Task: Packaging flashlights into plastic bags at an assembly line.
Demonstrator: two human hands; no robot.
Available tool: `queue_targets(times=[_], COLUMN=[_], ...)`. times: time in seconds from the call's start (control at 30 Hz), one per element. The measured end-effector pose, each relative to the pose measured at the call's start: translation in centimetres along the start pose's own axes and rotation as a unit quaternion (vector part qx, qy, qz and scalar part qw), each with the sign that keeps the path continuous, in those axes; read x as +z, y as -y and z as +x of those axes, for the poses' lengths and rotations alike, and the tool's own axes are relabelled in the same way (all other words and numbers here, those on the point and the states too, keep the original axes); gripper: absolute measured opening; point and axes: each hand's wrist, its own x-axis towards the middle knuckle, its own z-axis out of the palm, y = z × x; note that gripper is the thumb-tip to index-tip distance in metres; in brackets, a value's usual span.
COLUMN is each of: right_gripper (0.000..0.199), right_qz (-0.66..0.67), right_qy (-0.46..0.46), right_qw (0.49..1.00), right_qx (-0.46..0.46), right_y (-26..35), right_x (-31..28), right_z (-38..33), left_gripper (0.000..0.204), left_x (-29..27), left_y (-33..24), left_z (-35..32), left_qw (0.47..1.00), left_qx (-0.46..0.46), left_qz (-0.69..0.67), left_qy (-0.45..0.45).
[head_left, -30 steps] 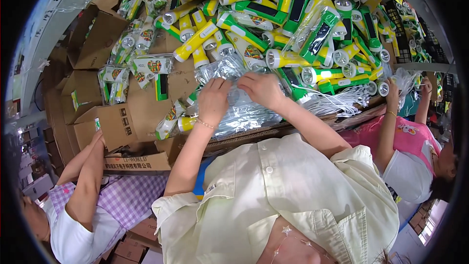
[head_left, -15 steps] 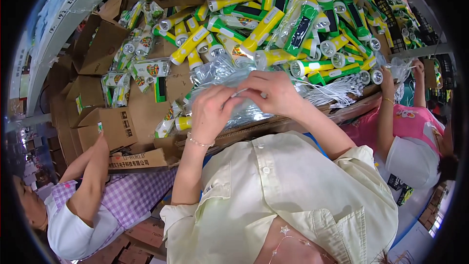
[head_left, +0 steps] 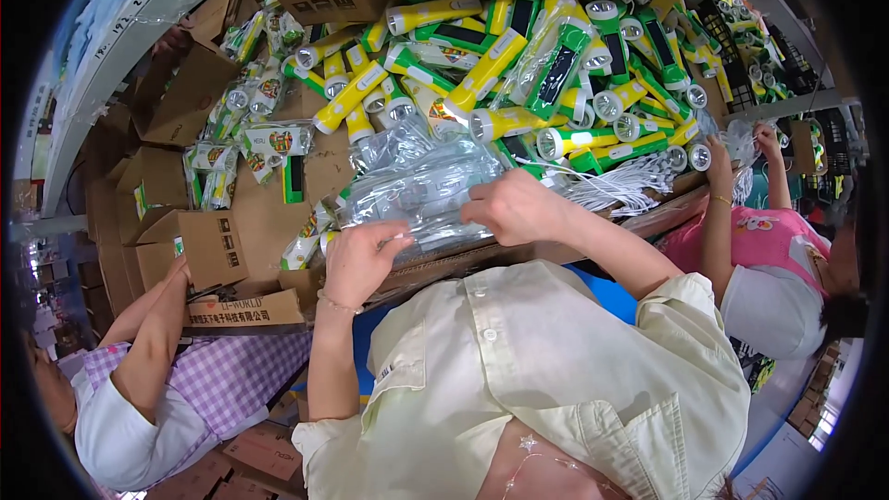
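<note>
Both hands — left hand (head_left: 356, 259), right hand (head_left: 514, 208) — grip clear plastic bags (head_left: 421, 187) beside brown cartons (head_left: 208, 245) and piled yellow-green flashlights (head_left: 556, 65) on the tabletop (head_left: 639, 213).

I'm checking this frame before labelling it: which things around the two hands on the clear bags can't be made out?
- Head view: left hand fingertips, tucked under the clear plastic bags.
- Head view: what the right hand pinches, covered by its own fingers.
- Head view: bag contents, lost in glare.
- Head view: flashlights at the top, cut off by the rim.
</note>
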Motion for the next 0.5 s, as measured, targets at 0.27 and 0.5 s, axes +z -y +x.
queue_targets(times=[0.27, 0.5], right_gripper=[0.015, 0.016], right_qz=[-0.097, 0.083], right_qy=[-0.009, 0.197], right_qw=[0.991, 0.977], right_qx=[-0.092, 0.028], right_y=[1.7, -4.6], right_x=[-1.5, -5.6], right_z=[2.2, 3.0], left_gripper=[0.015, 0.021], left_x=[0.8, -1.1], left_y=[-1.0, 2.3], left_z=[0.6, 0.0], left_qw=[0.996, 0.952], left_qx=[-0.033, -0.188], left_qz=[0.048, 0.193], left_qy=[-0.065, -0.148])
